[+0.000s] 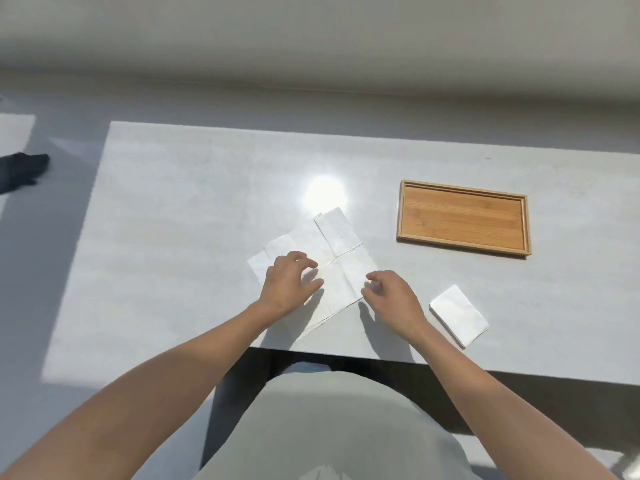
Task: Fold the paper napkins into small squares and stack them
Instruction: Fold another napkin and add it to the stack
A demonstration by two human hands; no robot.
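A white paper napkin (332, 251) lies unfolded and flat near the table's front edge, its crease lines showing. My left hand (289, 280) rests on the napkin's left part with fingers spread. My right hand (391, 296) is at the napkin's right front corner, fingers curled and apart, touching or just above the edge. A small stack of folded white napkins (459, 315) lies to the right of my right hand, near the front edge.
An empty wooden tray (463, 191) lies at the right, behind the folded stack. The white table (194, 209) has a bright glare spot just behind the napkin. A dark object (20, 171) lies on the floor far left.
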